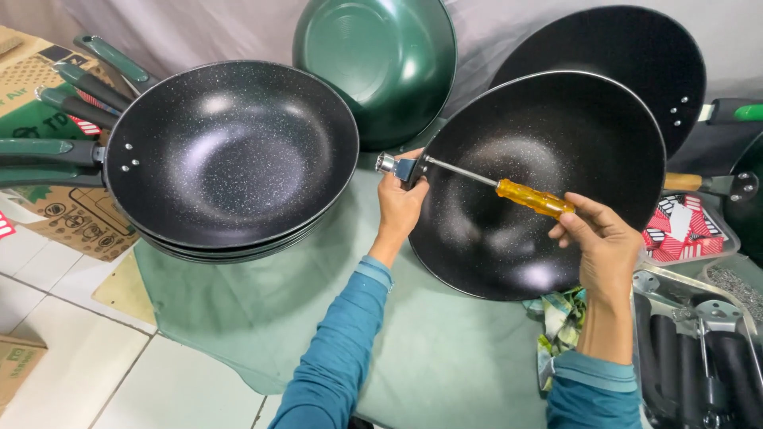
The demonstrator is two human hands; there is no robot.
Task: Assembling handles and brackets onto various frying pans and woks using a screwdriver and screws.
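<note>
My left hand (400,199) reaches forward, forearm stretched out, fingers curled shut in a grip. My right hand (598,238) is raised (wrist bent back a little), its fingertips (561,230) pinched together. Both sleeves are blue.

A green cloth (262,310) covers the table. On it, far left, sits a stack of black woks (230,159). A green wok (377,63) stands far centre, and a patterned rag (560,322) lies near right.
</note>
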